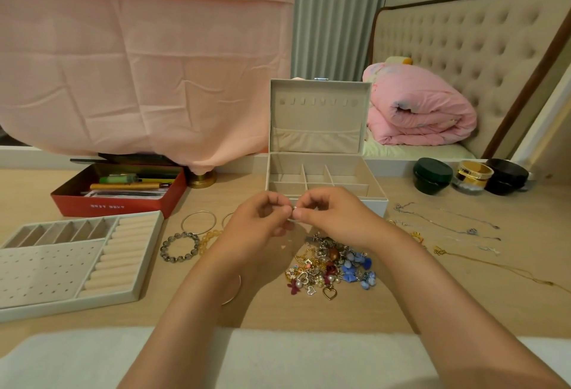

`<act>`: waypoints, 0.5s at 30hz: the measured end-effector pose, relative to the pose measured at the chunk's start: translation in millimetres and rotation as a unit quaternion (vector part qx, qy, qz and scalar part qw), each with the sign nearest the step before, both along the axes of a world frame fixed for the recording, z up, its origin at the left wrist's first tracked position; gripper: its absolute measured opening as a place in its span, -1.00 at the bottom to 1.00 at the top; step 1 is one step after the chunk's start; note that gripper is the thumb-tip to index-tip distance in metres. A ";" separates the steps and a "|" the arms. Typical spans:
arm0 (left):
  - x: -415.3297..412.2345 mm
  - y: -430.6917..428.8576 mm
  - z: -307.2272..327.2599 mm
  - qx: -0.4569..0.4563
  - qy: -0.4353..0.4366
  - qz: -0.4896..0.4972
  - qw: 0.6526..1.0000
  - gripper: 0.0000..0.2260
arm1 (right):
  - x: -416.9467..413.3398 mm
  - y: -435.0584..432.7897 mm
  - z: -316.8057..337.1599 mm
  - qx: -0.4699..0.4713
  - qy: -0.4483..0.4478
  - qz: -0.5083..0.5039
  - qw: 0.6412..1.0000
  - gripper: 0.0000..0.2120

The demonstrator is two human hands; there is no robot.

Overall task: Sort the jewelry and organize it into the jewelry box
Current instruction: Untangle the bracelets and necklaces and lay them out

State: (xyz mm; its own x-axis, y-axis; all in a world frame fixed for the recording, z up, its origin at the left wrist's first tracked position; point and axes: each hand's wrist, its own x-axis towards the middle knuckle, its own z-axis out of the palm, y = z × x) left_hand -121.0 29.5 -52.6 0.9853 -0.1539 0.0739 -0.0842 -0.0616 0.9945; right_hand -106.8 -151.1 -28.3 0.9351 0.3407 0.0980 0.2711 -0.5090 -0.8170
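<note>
Bare counter [401, 305] runs open along the near edge, between the tray [46, 271] on the left and the necklaces [448, 228] on the right. The left hand [262, 218] and right hand [333, 218] are raised before the open jewelry box [318, 110]. Their fingertips meet, together pinching a small silver piece [293, 210]. One mixed jewelry pile [330, 268] sits below them. Two beaded bracelets [182, 235] lie to the left, and three jars [432, 175] stand far right.

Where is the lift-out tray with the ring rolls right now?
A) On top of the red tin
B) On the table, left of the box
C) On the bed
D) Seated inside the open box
B: the tray lies flat on the table, left of the open box and in front of the red tin.
</note>
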 end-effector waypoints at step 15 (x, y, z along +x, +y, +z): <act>-3.7 6.1 31.6 -0.122 0.008 -0.017 0.992 -0.85 | 0.3 7.0 5.9 0.220 0.094 0.018 0.971 -0.82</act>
